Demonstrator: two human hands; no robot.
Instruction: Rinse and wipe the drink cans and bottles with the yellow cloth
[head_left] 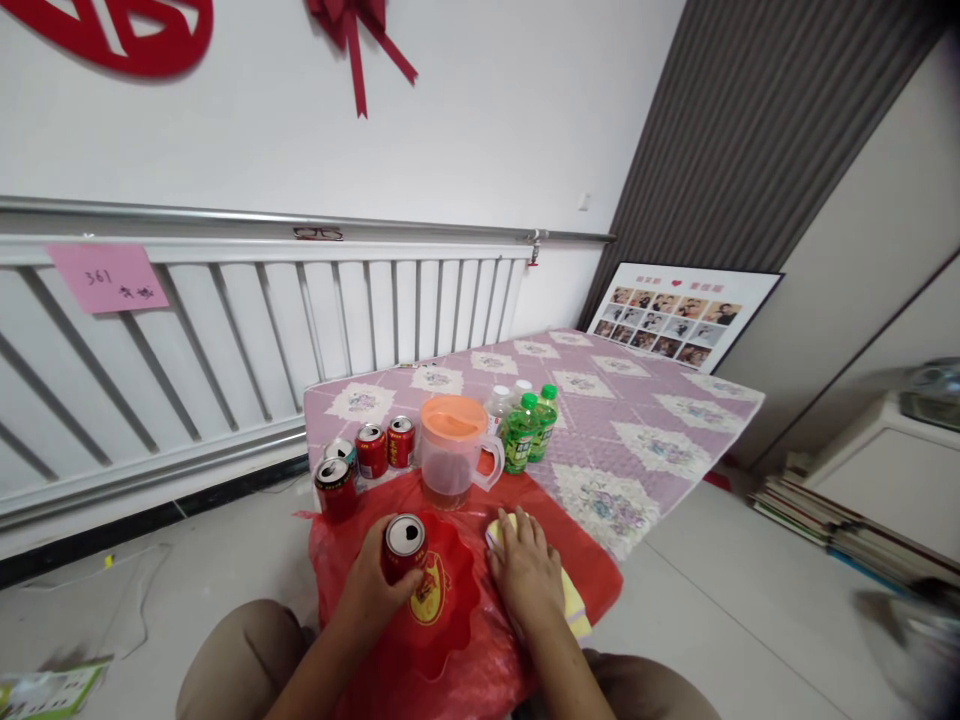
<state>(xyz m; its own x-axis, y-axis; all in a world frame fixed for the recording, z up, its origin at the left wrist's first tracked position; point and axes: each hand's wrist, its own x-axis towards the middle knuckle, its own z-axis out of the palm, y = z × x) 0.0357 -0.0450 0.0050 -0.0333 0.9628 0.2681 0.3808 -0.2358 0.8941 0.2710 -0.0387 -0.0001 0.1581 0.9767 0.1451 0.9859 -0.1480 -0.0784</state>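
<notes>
My left hand (375,585) is wrapped round an opened red drink can (405,550), upright over the left part of a red scalloped tray (457,640). Yellow print shows on the tray's bottom. To the right of the tray, my right hand (527,570) lies with fingers stretched over a folded yellow cloth (575,605). Under both is a red plastic sheet (581,565). A clear pitcher (442,470) with an orange lid stands just beyond the tray. Whether the can touches the tray I cannot tell.
Several opened cans (371,450) stand at the table's left edge. Green-capped bottles (519,435) and white-capped bottles (498,400) stand right of the pitcher. A patterned tablecloth (645,450) covers the table. Behind it are a white radiator (375,310) and a framed photo board (682,315).
</notes>
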